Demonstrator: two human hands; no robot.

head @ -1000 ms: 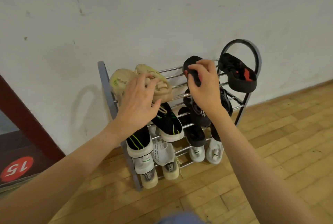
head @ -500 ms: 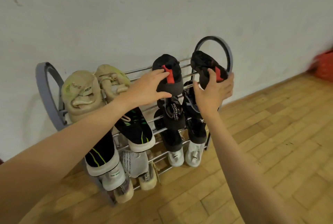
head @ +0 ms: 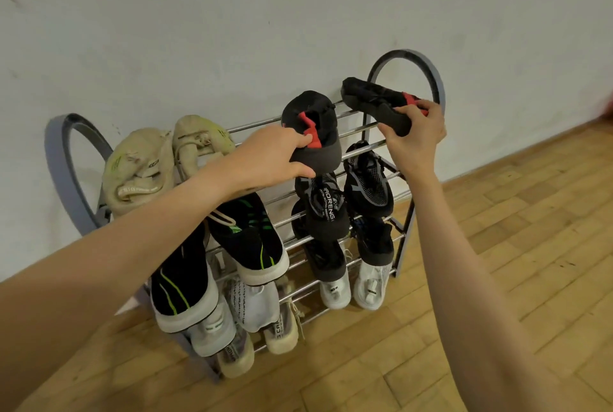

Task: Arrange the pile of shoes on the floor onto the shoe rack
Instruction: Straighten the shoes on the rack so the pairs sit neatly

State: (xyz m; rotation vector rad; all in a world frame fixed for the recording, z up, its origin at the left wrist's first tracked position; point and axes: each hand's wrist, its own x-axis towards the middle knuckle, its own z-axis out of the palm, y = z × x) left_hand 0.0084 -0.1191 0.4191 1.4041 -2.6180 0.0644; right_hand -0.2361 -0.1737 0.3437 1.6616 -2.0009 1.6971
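From my head camera: my left hand (head: 275,158) grips one black-and-red shoe (head: 313,133) on the shoe rack (head: 406,56) top tier; my right hand (head: 413,136) pinches its mate (head: 371,96). Left of my fingers sit two beige shoes (head: 142,163); below them, two black-and-green sneakers (head: 245,236).

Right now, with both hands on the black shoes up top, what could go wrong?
The right shoe, pinched by the right hand, looks tilted with its heel past the front bar; let go early and it may slide off. The left shoe, held by the left hand, overhangs the front rail above the mesh shoes and could drop onto them. Pushing hard might rock the rack.
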